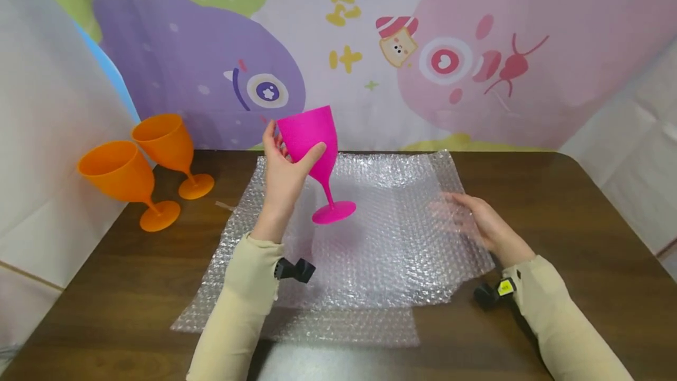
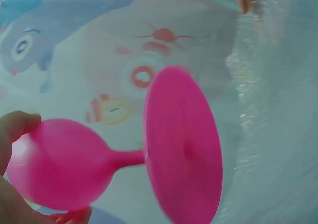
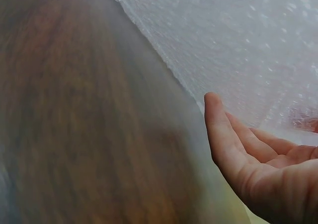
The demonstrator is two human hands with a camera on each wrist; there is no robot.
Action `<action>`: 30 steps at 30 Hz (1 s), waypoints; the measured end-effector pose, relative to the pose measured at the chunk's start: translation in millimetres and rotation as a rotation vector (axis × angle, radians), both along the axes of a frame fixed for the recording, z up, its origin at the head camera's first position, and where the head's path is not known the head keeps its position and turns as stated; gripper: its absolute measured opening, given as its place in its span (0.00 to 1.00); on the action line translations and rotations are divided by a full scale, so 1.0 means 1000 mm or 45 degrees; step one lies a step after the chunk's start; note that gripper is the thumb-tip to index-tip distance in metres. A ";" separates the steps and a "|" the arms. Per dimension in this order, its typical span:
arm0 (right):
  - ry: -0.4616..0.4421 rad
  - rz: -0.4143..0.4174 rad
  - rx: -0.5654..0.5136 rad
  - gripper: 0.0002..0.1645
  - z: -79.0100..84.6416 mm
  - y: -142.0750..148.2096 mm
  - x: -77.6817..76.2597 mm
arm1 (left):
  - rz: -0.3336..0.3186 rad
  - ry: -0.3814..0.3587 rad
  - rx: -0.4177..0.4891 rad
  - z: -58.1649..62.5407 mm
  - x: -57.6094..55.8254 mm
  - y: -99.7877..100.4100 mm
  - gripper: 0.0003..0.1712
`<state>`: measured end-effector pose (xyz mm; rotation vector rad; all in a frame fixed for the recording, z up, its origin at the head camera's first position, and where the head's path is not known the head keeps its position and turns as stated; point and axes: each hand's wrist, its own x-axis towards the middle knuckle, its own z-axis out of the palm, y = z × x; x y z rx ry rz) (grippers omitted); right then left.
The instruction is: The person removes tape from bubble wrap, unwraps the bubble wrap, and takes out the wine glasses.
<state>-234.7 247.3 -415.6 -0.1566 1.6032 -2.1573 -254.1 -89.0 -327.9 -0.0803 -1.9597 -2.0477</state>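
In the head view my left hand (image 1: 285, 172) grips a bright pink goblet (image 1: 317, 140) round its bowl, thumb on the near side. The goblet leans slightly, with its stem and round foot (image 2: 184, 144) below the hand and over a sheet of bubble wrap (image 1: 381, 251). At the wrap's right side is my right hand (image 1: 478, 219), its fingers showing blurred through the clear plastic. In the right wrist view the fingers (image 3: 253, 144) are extended, lying along the wrap's edge.
Two orange goblets (image 1: 119, 172) (image 1: 166, 143) stand upright at the table's left side. Bubble wrap covers the middle of the dark wooden table (image 1: 529, 181), with another layer (image 1: 344, 328) showing at the front. A cartoon-printed curtain (image 1: 317, 34) hangs behind the table's back edge.
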 end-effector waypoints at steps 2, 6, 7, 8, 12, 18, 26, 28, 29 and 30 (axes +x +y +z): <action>0.004 -0.009 0.003 0.24 0.000 0.001 -0.001 | 0.040 0.062 0.035 0.006 0.003 -0.009 0.53; 0.020 -0.013 0.049 0.29 -0.001 0.001 -0.003 | 0.139 0.156 0.062 0.017 0.014 -0.029 0.52; 0.023 -0.016 0.068 0.30 -0.001 0.001 -0.003 | 0.159 0.171 0.069 0.019 0.017 -0.035 0.53; 0.024 -0.020 0.087 0.31 -0.002 0.001 -0.003 | 0.182 0.184 0.075 0.022 0.021 -0.040 0.53; 0.011 -0.040 0.135 0.34 -0.005 0.001 -0.004 | 0.281 0.224 0.107 0.033 0.032 -0.058 0.55; 0.026 -0.046 0.166 0.35 -0.008 0.002 -0.004 | 0.461 0.241 0.090 0.046 0.040 -0.076 0.57; 0.053 -0.049 0.232 0.35 -0.011 0.003 -0.003 | 0.765 0.070 -0.237 0.049 0.043 -0.109 0.58; 0.061 -0.050 0.232 0.35 -0.011 0.004 -0.003 | 0.855 0.017 -0.337 0.048 0.043 -0.117 0.58; 0.067 -0.050 0.232 0.35 -0.011 0.004 -0.003 | 0.898 -0.005 -0.397 0.048 0.044 -0.121 0.59; 0.072 -0.048 0.234 0.35 -0.011 0.005 -0.004 | 0.939 -0.033 -0.448 0.047 0.044 -0.124 0.59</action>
